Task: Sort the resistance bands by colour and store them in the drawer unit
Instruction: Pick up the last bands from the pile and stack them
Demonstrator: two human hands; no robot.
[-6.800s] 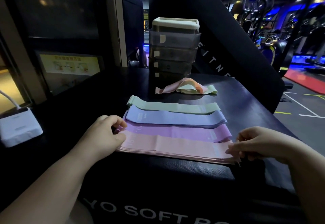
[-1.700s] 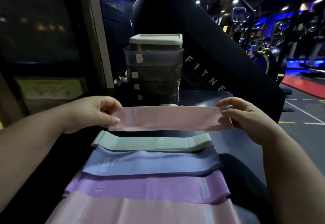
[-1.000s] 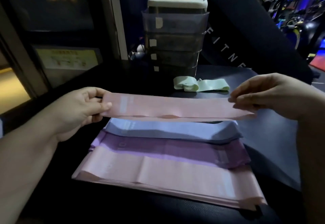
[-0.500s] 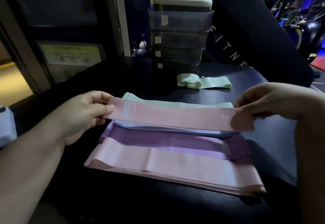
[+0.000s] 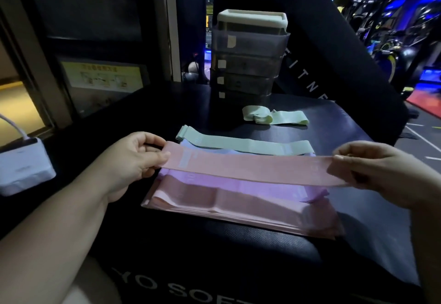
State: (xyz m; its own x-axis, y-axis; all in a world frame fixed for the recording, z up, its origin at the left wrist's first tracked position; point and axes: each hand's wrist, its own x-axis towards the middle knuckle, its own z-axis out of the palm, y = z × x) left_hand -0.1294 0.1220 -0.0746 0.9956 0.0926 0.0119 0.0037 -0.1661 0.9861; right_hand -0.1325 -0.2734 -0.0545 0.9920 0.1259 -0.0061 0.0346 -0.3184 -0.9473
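Pink band [image 5: 250,167] held flat between left hand [image 5: 128,160] and right hand [image 5: 372,172], each pinching one end; likely light, limp, elastic; ends suit grip.

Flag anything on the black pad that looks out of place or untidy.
One pale green band lies apart by the drawer unit, bunched up at one end, while the other bands on the pad lie flat in a row. Nothing looks damaged.

Matt, smooth pink band [image 5: 250,169]; translucent grey plastic drawer unit [image 5: 248,60]; finely textured black leatherette worktop [image 5: 238,244].
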